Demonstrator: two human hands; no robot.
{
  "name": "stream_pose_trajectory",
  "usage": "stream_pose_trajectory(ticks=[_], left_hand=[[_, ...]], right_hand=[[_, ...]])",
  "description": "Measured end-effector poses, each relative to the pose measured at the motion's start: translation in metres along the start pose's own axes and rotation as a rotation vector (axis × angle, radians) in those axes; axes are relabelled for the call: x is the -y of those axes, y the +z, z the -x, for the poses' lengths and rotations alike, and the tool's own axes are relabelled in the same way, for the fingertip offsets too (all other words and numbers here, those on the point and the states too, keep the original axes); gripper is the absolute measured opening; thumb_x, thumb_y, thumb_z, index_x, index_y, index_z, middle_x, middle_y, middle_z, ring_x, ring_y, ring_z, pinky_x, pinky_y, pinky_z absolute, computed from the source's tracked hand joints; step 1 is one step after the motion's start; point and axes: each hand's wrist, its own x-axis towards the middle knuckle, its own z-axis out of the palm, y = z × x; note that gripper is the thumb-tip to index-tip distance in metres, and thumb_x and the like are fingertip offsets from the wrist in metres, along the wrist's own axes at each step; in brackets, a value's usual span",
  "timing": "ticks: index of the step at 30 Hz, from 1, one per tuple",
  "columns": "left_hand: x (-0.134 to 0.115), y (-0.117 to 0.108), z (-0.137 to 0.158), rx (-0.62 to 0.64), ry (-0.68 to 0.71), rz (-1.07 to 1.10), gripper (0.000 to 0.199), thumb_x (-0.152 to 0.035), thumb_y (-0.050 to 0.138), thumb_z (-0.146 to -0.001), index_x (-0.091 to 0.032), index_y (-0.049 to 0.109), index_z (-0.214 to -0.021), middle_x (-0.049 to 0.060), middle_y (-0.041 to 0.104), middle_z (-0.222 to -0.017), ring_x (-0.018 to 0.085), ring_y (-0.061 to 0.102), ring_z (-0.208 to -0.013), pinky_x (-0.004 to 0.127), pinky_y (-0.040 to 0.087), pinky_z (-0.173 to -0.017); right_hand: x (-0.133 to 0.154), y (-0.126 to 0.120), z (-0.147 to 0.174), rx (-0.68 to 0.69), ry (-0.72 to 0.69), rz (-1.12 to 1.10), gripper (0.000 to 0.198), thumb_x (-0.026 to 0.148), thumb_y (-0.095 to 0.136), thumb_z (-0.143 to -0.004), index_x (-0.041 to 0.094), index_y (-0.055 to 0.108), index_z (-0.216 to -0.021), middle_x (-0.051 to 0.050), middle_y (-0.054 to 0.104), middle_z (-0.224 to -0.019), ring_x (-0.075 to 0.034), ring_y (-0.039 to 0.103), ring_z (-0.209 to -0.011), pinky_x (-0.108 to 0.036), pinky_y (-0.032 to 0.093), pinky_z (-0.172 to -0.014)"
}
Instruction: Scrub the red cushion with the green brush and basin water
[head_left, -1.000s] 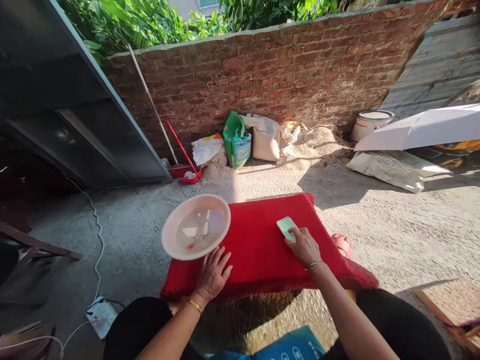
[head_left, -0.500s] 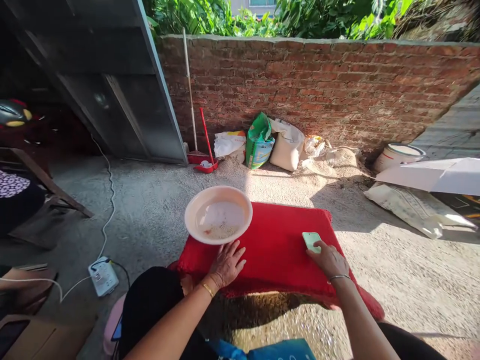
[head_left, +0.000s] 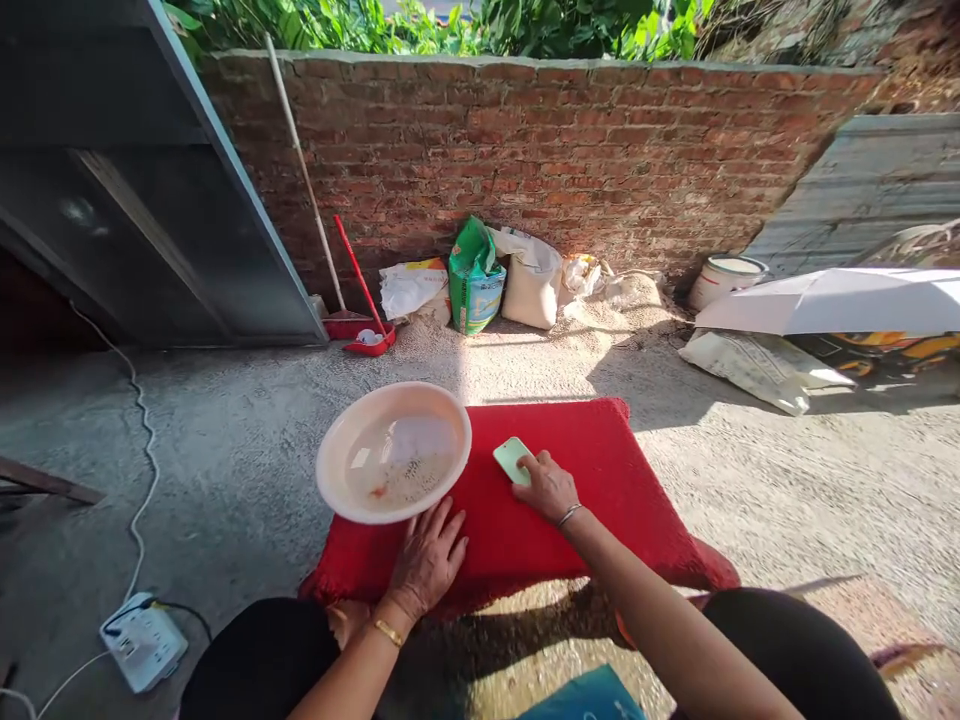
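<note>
A red, fuzzy cloth (head_left: 577, 440) covers a low, table-like surface in front of me. On its left side sits a pale pink basin (head_left: 330, 485), holding clear water with small pale bits and a reddish scrap at the bottom. My left hand (head_left: 427, 560) lies flat on the cloth, fingers spread, just in front of the basin; whether the fingertips touch the rim I cannot tell. My right hand (head_left: 547, 487) grips the near end of a flat mint-green slab (head_left: 510, 455) with rounded corners, held down at the middle of the cloth. Its underside is hidden.
Against the brick wall (head_left: 480, 140) stand a green sack (head_left: 478, 285), a white sack (head_left: 534, 285) and a red dustpan (head_left: 371, 342). An umbrella (head_left: 832, 300) and a bucket (head_left: 724, 280) are at right. A power strip (head_left: 142, 640) lies at lower left.
My right hand has slid the mint-green slab left across the cloth, closer to the basin. My left hand stays by the basin. The view has turned right.
</note>
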Motion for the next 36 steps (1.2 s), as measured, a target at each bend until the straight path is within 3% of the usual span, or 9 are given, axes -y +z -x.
stream_pose_trajectory(ticks=[5,9,11,13,21,25,27,30,36], left_hand=[[0.003,0.009,0.002,-0.096,0.056,-0.050,0.037,-0.030,0.051,-0.089,-0.023,0.060,-0.124,0.010,0.055,-0.135,0.029,0.049,-0.124,0.047,0.036,-0.105],[0.003,0.012,0.003,-0.126,0.065,-0.078,0.035,-0.030,0.052,-0.089,-0.024,0.061,-0.122,0.009,0.056,-0.133,0.028,0.051,-0.122,0.047,0.039,-0.103],[0.003,0.011,0.003,-0.133,0.067,-0.082,0.035,-0.030,0.053,-0.088,-0.024,0.061,-0.122,0.009,0.057,-0.132,0.028,0.052,-0.121,0.046,0.040,-0.102],[0.002,0.011,0.003,-0.136,0.069,-0.087,0.036,-0.029,0.053,-0.088,-0.024,0.061,-0.122,0.009,0.057,-0.132,0.028,0.052,-0.120,0.046,0.041,-0.101],[0.000,0.010,0.005,-0.119,0.057,-0.093,0.038,-0.030,0.054,-0.088,-0.024,0.059,-0.125,0.010,0.055,-0.134,0.027,0.052,-0.119,0.045,0.041,-0.098],[0.001,0.009,0.005,-0.116,0.065,-0.090,0.039,-0.031,0.055,-0.088,-0.024,0.058,-0.126,0.010,0.054,-0.135,0.027,0.051,-0.121,0.044,0.040,-0.098],[0.002,0.008,0.005,-0.110,0.067,-0.092,0.039,-0.031,0.055,-0.088,-0.024,0.059,-0.125,0.010,0.054,-0.136,0.027,0.050,-0.122,0.044,0.039,-0.099],[0.002,0.006,0.004,-0.100,0.076,-0.104,0.039,-0.030,0.054,-0.088,-0.023,0.059,-0.126,0.010,0.053,-0.137,0.028,0.050,-0.123,0.044,0.038,-0.100],[0.001,0.005,0.004,-0.068,0.074,-0.121,0.039,-0.030,0.052,-0.089,-0.024,0.058,-0.127,0.010,0.051,-0.139,0.028,0.050,-0.123,0.044,0.037,-0.100]], right_hand=[[-0.130,-0.051,0.011,0.007,0.338,0.100,0.043,0.043,0.054,-0.081,0.026,0.057,-0.120,-0.010,0.054,-0.112,-0.024,0.061,-0.095,-0.033,0.043,-0.075],[-0.182,-0.078,0.024,-0.030,0.624,0.160,0.046,0.047,0.049,-0.082,0.024,0.059,-0.121,-0.015,0.053,-0.114,-0.027,0.062,-0.096,-0.037,0.044,-0.079],[-0.176,-0.081,0.021,-0.077,0.637,0.166,0.047,0.049,0.047,-0.084,0.023,0.059,-0.121,-0.016,0.054,-0.113,-0.027,0.062,-0.095,-0.038,0.044,-0.079],[-0.151,-0.077,0.007,-0.108,0.535,0.130,0.046,0.049,0.049,-0.084,0.023,0.059,-0.121,-0.014,0.055,-0.113,-0.025,0.062,-0.095,-0.036,0.045,-0.078],[0.012,-0.034,-0.100,-0.057,0.079,-0.085,0.038,0.044,0.059,-0.081,0.027,0.064,-0.114,-0.009,0.058,-0.112,-0.020,0.060,-0.096,-0.029,0.044,-0.078],[0.056,-0.016,-0.135,0.020,-0.088,-0.094,0.038,0.047,0.057,-0.084,0.028,0.064,-0.116,-0.009,0.058,-0.113,-0.019,0.060,-0.097,-0.028,0.044,-0.079],[0.057,-0.013,-0.145,0.064,-0.150,-0.075,0.038,0.047,0.060,-0.082,0.029,0.065,-0.115,-0.008,0.059,-0.113,-0.019,0.060,-0.098,-0.026,0.043,-0.080],[0.028,-0.020,-0.154,0.095,-0.140,-0.057,0.038,0.039,0.068,-0.076,0.030,0.067,-0.113,-0.006,0.059,-0.114,-0.018,0.059,-0.100,-0.024,0.042,-0.083],[-0.107,-0.059,-0.142,0.029,0.133,0.004,0.042,0.032,0.056,-0.084,0.020,0.062,-0.123,-0.013,0.057,-0.116,-0.023,0.058,-0.102,-0.031,0.041,-0.090]])
